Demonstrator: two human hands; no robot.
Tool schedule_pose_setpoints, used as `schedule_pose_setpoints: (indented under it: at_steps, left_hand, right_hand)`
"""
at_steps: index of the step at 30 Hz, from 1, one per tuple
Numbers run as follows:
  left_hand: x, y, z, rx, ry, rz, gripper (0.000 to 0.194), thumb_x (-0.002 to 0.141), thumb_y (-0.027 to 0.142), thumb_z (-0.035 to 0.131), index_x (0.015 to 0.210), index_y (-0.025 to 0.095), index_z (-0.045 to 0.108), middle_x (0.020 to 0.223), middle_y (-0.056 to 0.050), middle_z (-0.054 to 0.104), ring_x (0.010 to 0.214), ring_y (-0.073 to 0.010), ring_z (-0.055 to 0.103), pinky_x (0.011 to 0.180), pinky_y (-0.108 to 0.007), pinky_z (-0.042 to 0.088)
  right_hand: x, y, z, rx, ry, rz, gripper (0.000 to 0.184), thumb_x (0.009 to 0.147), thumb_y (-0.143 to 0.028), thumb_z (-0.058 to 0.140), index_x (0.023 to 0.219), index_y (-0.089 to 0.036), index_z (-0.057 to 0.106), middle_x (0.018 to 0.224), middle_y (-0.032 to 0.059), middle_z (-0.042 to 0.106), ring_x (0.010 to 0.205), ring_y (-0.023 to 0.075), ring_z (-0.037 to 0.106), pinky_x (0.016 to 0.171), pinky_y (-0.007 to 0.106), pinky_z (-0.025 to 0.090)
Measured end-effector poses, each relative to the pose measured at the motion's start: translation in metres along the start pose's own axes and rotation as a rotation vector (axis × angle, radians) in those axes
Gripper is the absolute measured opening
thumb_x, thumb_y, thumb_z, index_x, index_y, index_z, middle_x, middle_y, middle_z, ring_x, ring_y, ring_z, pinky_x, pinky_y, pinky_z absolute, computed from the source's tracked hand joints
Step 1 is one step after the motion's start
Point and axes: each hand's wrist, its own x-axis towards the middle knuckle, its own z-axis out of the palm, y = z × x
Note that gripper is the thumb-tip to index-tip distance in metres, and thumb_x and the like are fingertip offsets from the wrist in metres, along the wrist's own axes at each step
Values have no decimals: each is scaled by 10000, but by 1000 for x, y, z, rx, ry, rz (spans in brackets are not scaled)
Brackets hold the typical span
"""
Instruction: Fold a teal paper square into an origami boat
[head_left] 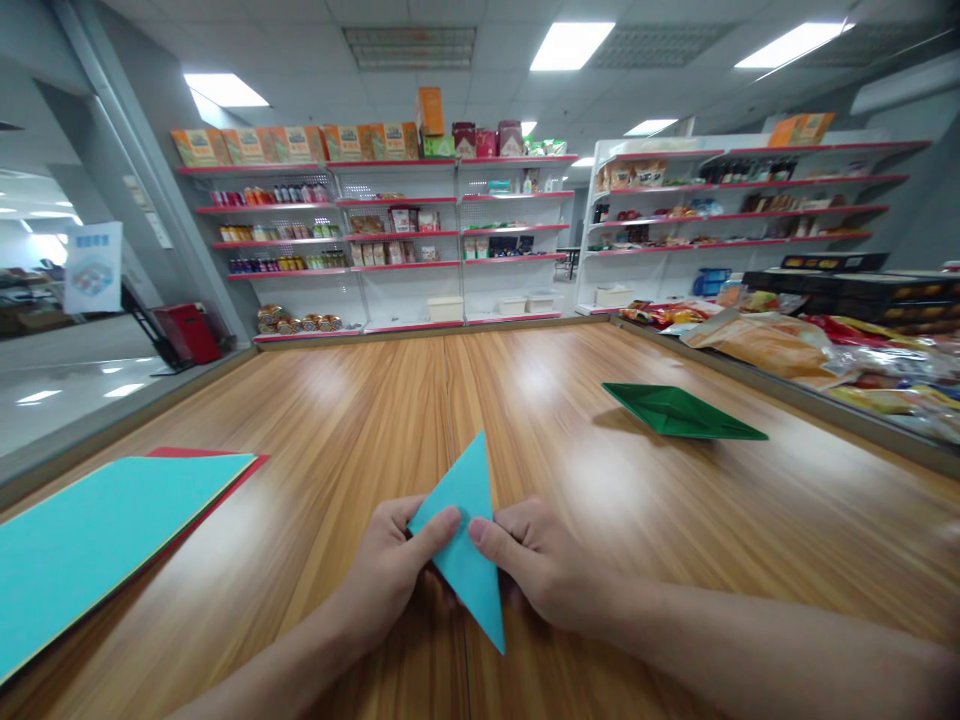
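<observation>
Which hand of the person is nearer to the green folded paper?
Right. The right hand is on the near left side of the green folded paper; the left hand is farther left, at the opposite side of the blue folded paper.

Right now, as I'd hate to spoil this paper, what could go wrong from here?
The left hand and right hand press their thumbs close together on the folded blue paper, so an uneven pull might crease or tear it. The green folded piece sits loose beyond the right hand; a wide sweep of that arm could knock it.
</observation>
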Motion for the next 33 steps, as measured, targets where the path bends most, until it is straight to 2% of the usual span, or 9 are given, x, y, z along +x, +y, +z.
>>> schedule_pose_setpoints:
  at_steps: [5, 10, 13, 17, 23, 26, 30, 33]
  left_hand:
    - [-4, -2, 0, -6, 91, 47, 433, 781, 488, 657, 565, 133, 536, 478, -4, 526, 432, -104, 492, 428, -198, 403]
    - [-8, -4, 3, -97, 19, 2, 412, 803, 483, 634, 606, 131, 549, 509, -18, 551, 449, -120, 510, 449, -222, 421]
    - [-10, -1, 5, -96, 48, 8, 415, 797, 492, 636, 610, 133, 544, 500, -5, 528, 448, -112, 485, 447, -216, 404]
    - [-11, 1, 6, 11, 159, 44, 446, 779, 510, 647, 576, 129, 533, 499, -3, 505, 464, -104, 457, 452, -207, 384]
    - [-11, -1, 9, -73, 149, 14, 443, 785, 536, 619, 603, 144, 527, 495, -3, 498, 450, -131, 475, 450, -246, 418]
    - [-15, 4, 11, 11, 203, 73, 463, 780, 536, 631, 568, 144, 507, 490, 12, 458, 454, -105, 431, 441, -213, 373]
    - [-18, 7, 11, 75, 243, 158, 480, 797, 535, 615, 538, 151, 488, 466, 20, 444, 430, -96, 416, 417, -200, 344]
    - [-16, 3, 8, 24, 234, 132, 462, 813, 522, 600, 553, 152, 505, 470, 6, 477, 431, -116, 453, 428, -220, 383]
  right_hand:
    - [2, -4, 0, -12, -58, 40, 685, 847, -703, 348, 513, -128, 515, 461, -23, 382, 410, 63, 335, 373, 188, 253]
    - [-2, -8, 2, -44, -77, 23, 710, 890, -658, 295, 638, -85, 631, 486, 24, 498, 409, 83, 439, 377, 183, 324]
    - [-4, -4, 3, -1, -42, 10, 686, 880, -663, 319, 534, -117, 548, 451, 4, 457, 389, 69, 404, 361, 172, 298]
    - [-5, -1, 4, 15, -123, 7, 671, 882, -653, 327, 470, -143, 466, 430, -1, 456, 376, 60, 404, 358, 159, 308]
    - [-6, -7, 5, -125, -64, -52, 662, 916, -598, 291, 447, -152, 433, 405, 3, 450, 355, 60, 413, 340, 148, 302]
    - [-8, -6, 5, -107, -117, -56, 671, 927, -589, 269, 471, -139, 468, 423, 11, 470, 368, 59, 428, 350, 138, 315]
    - [-9, -5, 5, -41, -290, -42, 643, 924, -595, 279, 571, -123, 536, 463, -1, 485, 384, 54, 438, 384, 131, 359]
    - [-8, -8, 5, -95, -287, -35, 629, 932, -575, 265, 584, -125, 533, 467, 3, 499, 389, 60, 464, 400, 134, 380]
